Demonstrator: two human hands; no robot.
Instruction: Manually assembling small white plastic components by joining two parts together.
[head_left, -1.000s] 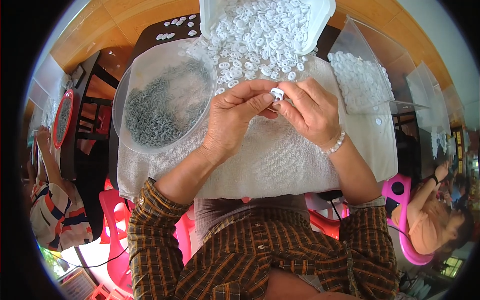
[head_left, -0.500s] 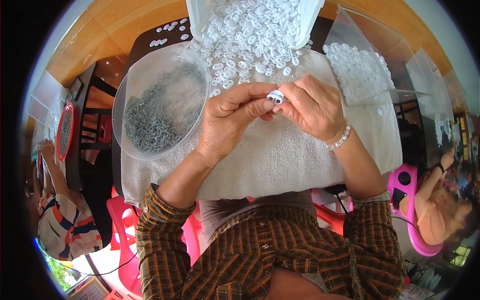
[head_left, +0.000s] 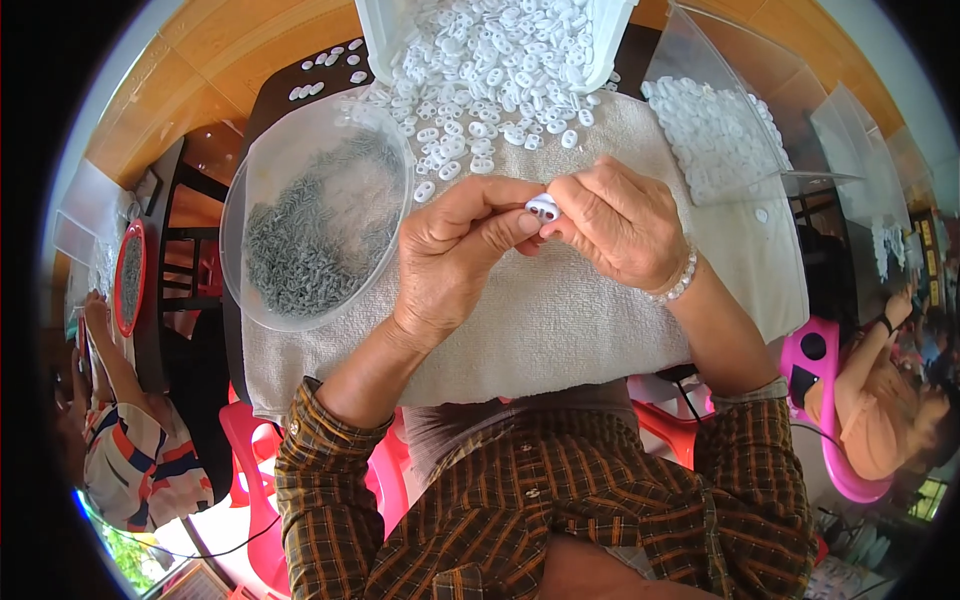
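Note:
A small white oval plastic piece with two holes (head_left: 542, 208) is pinched between my two hands, above the towel. My left hand (head_left: 455, 250) grips its left side with thumb and forefinger. On the other side my right hand (head_left: 625, 222), with a beaded bracelet at the wrist, closes its fingertips on the same piece. Whether a smaller part sits in the holes is too small to tell. Loose white pieces (head_left: 452, 150) of the same kind lie just beyond my hands. To the left, a clear round tray (head_left: 232, 235) holds a heap of small grey pieces (head_left: 300, 250).
A white tub (head_left: 380, 50) lies tipped at the back, spilling white pieces onto the beige towel (head_left: 600, 330). At the right stands a clear box (head_left: 790, 130) with more white pieces. Co-workers sit at both sides, one near a red-rimmed tray (head_left: 128, 318).
My hands stay together on the white piece, which has tilted a little between my fingertips. The whole view has shifted slightly.

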